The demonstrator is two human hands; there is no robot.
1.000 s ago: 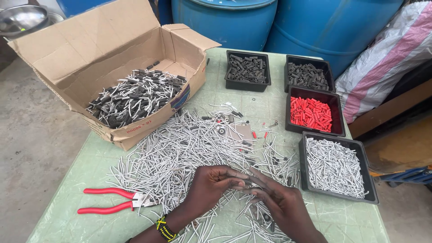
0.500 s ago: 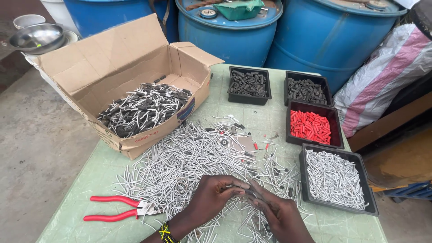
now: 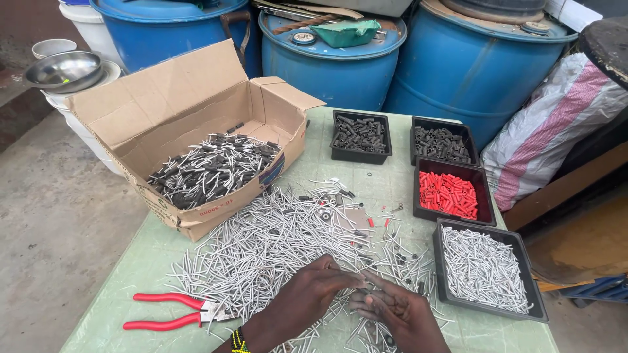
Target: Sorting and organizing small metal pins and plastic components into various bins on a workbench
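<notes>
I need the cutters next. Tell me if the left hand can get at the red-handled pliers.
Probably yes. The left hand rests on the pile of metal pins, and the red-handled pliers lie just to its left on the table, uncovered, nothing between.

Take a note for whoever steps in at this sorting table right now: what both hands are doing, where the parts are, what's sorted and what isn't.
Left hand and right hand meet fingertip to fingertip over the loose silver pins on the green table; whether they pinch anything is hidden.
Red pliers lie beside the left hand.
Sorted: silver pins in the near tray, red pieces in their tray, dark pieces in two far trays.
Left: the big loose pile; the cardboard box holds mixed dark and silver parts.
</notes>
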